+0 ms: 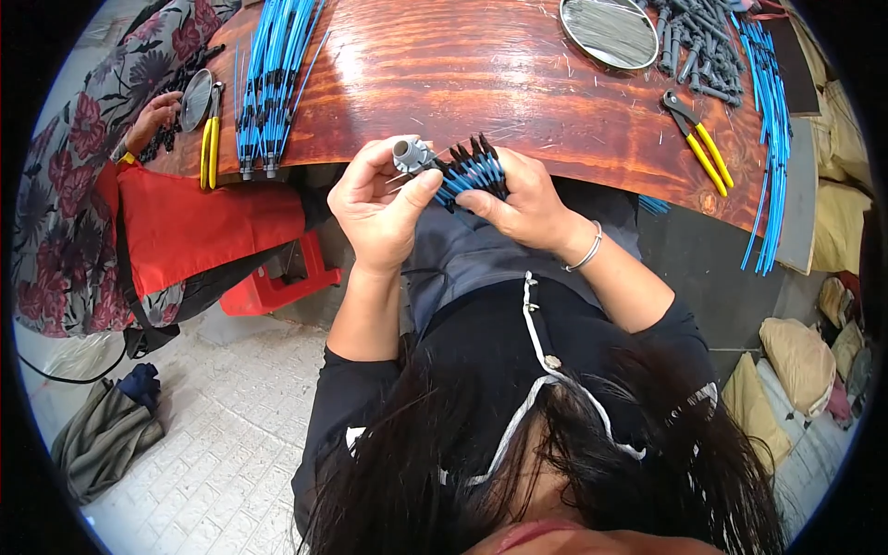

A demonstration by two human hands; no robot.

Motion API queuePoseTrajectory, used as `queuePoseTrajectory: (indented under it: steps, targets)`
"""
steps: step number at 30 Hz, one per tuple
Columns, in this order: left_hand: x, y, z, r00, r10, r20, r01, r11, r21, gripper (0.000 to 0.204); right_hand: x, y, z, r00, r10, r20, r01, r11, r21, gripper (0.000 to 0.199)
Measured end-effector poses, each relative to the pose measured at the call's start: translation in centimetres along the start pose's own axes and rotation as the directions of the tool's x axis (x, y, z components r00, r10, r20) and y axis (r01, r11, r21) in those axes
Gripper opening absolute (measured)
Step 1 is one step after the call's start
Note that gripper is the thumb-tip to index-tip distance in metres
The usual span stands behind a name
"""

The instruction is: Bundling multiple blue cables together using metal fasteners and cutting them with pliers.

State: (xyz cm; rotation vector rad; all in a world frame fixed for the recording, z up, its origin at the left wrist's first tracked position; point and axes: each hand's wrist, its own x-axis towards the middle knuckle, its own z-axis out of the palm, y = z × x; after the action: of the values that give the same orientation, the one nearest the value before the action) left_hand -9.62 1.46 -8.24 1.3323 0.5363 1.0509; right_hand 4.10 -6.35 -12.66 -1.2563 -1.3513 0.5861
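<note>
Grey tube (pixel 418 158) sits in the left grip (pixel 377 205), open end showing.

Below and to the left of the fingers (pixel 413 191), a red plastic stool (pixel 277 289) stands on a pale brick-patterned floor (pixel 231 398). Farther left, a co-worker's dark floral-print garment (pixel 79 250) shows beside a red cloth (pixel 208 224). Lower left of the fingers — well apart from them — lie a crumpled olive-grey cloth (pixel 106 442) and a thin black cable (pixel 74 380). Far to the fingers' right, and lower, beige sacks (pixel 795 365) sit heaped.
</note>
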Motion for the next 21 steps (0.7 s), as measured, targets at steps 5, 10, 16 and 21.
queuePoseTrajectory:
  steps: [5,10,16,21]
  targets:
    - [0.0,-0.5,0.3,0.997,0.066,-0.048,-0.062,0.995,0.08,0.032,0.1,-0.7,0.0,0.995,0.096,-0.004,-0.096,0.994,-0.043,0.032]
    - [0.0,0.0,0.1,0.998,0.027,0.049,-0.027,1.0,0.0,0.033,0.0,0.2,-0.5,0.998,0.051,0.036,-0.055,0.991,0.119,0.032]
    - [0.3,0.2,0.1,0.986,0.039,0.162,-0.032,0.999,-0.044,0.036,-0.2,0.1,-0.3,0.997,0.072,0.0,-0.071,0.991,0.111,0.035]
    - [0.4,-0.4,0.2,0.973,0.141,0.182,-0.149,0.988,0.029,0.039,0.0,-0.5,-0.7,0.988,0.139,0.07,-0.153,0.955,0.253,0.038]
